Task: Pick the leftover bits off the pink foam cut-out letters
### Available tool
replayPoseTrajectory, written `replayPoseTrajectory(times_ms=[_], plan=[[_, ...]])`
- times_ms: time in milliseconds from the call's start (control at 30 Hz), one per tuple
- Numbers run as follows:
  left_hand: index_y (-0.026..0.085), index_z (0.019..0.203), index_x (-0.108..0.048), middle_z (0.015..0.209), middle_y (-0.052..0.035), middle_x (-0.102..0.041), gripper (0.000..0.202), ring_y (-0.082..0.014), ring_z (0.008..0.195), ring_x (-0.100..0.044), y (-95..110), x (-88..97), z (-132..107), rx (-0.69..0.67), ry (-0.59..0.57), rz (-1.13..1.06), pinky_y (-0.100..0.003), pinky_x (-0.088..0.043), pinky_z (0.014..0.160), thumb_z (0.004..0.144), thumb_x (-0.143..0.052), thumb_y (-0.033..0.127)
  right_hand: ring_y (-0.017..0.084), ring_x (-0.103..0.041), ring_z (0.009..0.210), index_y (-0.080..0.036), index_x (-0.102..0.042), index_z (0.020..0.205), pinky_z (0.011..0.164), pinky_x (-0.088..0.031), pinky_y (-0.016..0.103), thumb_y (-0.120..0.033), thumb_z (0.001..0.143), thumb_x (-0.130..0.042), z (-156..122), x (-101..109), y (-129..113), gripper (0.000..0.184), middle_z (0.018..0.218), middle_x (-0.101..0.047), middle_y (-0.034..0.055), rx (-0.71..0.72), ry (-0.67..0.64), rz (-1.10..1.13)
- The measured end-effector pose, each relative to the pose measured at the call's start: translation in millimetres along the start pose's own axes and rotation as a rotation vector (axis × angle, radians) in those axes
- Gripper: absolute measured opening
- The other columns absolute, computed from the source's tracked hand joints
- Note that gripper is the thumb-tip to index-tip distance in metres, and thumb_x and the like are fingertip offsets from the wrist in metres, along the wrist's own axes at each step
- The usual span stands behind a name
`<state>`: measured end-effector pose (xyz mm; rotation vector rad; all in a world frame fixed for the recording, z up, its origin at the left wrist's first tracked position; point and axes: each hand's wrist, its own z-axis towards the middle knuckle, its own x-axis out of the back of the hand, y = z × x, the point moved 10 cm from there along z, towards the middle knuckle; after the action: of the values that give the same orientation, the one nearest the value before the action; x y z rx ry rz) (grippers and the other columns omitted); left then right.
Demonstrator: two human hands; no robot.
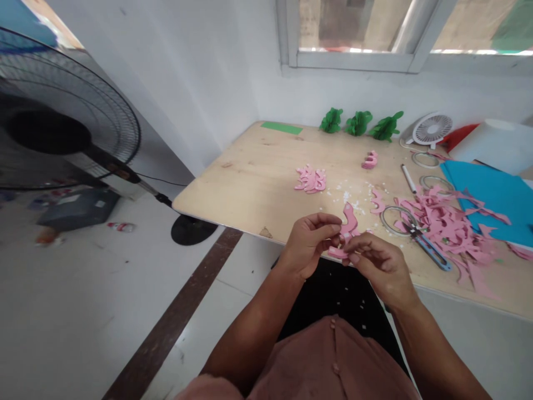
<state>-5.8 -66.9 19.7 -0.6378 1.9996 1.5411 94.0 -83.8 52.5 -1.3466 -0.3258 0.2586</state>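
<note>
Over the table's front edge, my left hand pinches a curved pink cut-out between thumb and fingers. A small white square shows at the top of this piece. My right hand is close by on the right, thumb and fingertips brought together at the cut-out's lower end; whether they hold a small bit there is hidden. Another pink piece shows under the fingers. Beyond the hands lie scattered white bits, a heap of pink cut-outs and a single curved one.
Right of my hands are a tape ring, a blue-handled tool, pink scraps, a marker and blue sheets. Green paper shapes and a small white fan stand at the back. A floor fan is left.
</note>
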Motion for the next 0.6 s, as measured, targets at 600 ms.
replayPoseTrajectory(times_ms=[600], plan=[[0.013,0.075,-0.063,0.055,0.0017,-0.057,0.015,-0.0075,0.049,-0.052,15.7,-6.0,-2.9,-0.124,0.028,0.139,-0.020,-0.039,0.049,0.062,-0.068,0.019,0.011,-0.054,0.063,-0.021,-0.063,0.082,0.059,-0.042,0.023,-0.020,0.077,-0.064,-0.5,5.9,17.1,0.005,0.073,-0.060,-0.0002,-0.034,0.111,0.167]])
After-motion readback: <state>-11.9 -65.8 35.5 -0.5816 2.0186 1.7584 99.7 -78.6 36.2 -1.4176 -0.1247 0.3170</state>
